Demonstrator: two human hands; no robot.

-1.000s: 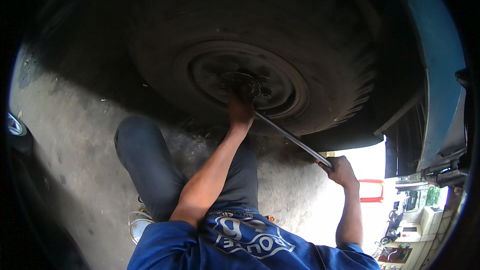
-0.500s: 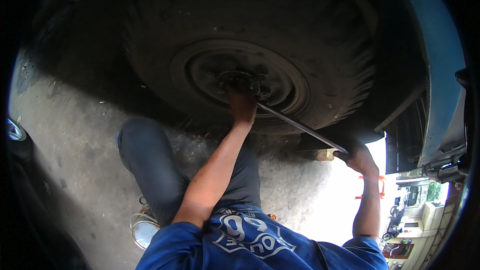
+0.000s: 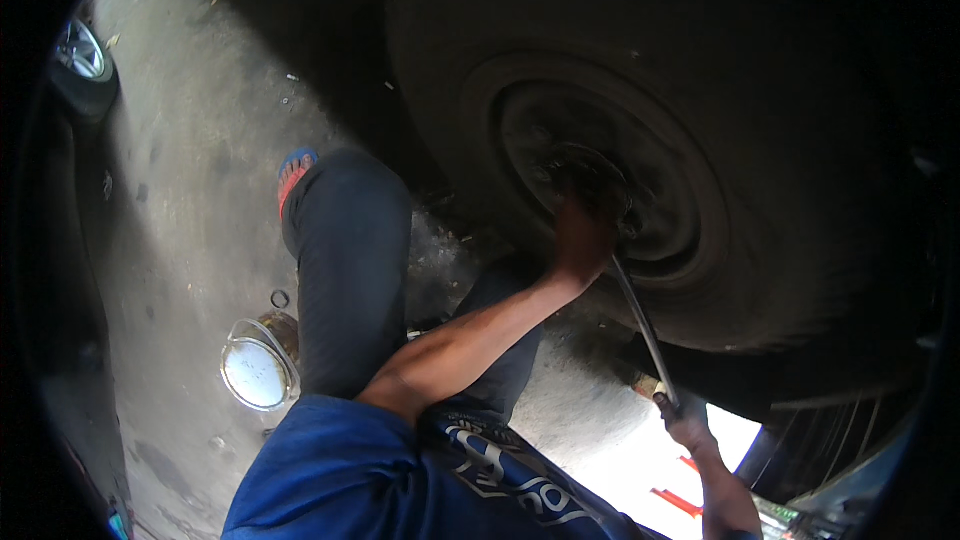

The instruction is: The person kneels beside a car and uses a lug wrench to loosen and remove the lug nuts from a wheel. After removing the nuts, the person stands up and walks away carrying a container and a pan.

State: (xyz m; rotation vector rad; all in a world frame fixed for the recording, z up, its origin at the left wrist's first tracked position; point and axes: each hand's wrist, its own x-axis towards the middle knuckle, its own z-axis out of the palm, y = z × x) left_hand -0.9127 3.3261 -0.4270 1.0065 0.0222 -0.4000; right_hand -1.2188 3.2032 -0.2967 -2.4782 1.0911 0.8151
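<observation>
A large dark tyre (image 3: 790,270) on a steel wheel rim (image 3: 700,180) fills the upper right. My left hand (image 3: 585,230) is at the hub, its fingers curled in deep shadow, next to the upper end of a long metal bar (image 3: 643,320). What those fingers grip is too dark to make out. From the hub the bar slants down to my right hand (image 3: 688,425), which is closed around its lower end. The bar's far end and the wheel nuts are mostly lost in the dark.
On the concrete floor (image 3: 190,230) left of my bent leg stand a metal can (image 3: 258,375) with a wire handle and, beside it, a black ring (image 3: 280,298). Another wheel (image 3: 85,90) lies far left. A small block (image 3: 645,383) is by the tyre, with red bars (image 3: 678,502) beyond.
My view has turned, so the wheel now appears farther right and the bar steeper. The can and my sandalled foot show more fully. Both hands keep their places at the hub and bar.
</observation>
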